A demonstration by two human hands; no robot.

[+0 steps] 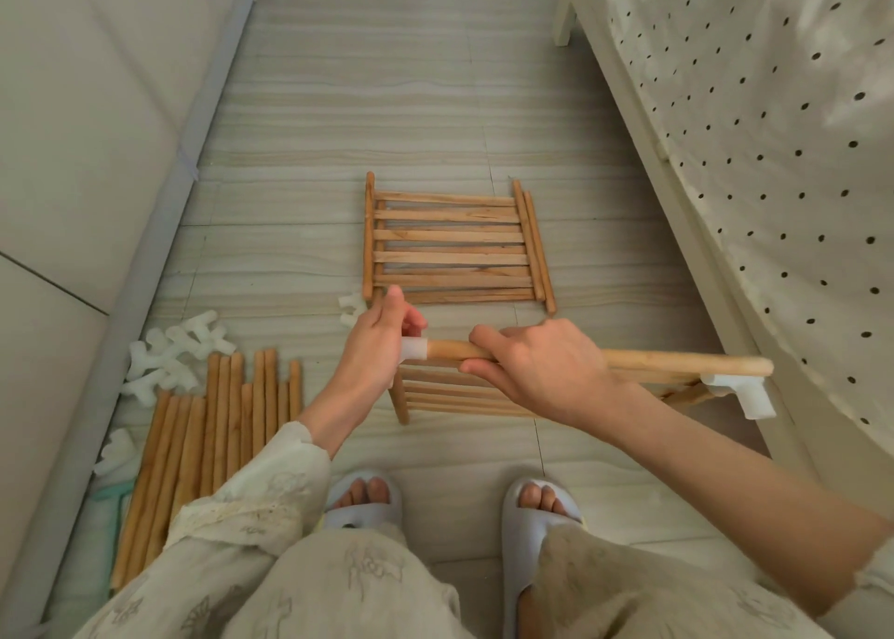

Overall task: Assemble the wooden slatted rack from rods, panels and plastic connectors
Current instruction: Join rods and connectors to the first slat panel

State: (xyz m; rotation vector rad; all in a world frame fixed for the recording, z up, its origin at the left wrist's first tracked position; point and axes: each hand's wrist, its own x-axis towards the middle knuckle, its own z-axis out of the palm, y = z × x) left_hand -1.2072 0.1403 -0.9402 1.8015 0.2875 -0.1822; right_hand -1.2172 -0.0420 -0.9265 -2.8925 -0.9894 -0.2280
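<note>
Held slatted panel (464,396) hangs low between the hands, may twist loose | right hand (537,367) wraps rod (677,364), skewed push risks jamming | left hand (382,343) pinches connector (415,350) on rod end, may seat crooked.

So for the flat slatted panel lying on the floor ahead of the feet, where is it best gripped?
Probably by a side rail. The slatted panel lies flat on the floor, its right-edge rod exposed. Come from the right, fingers curling under that rod; the thin slats look weaker to pull on.
</note>
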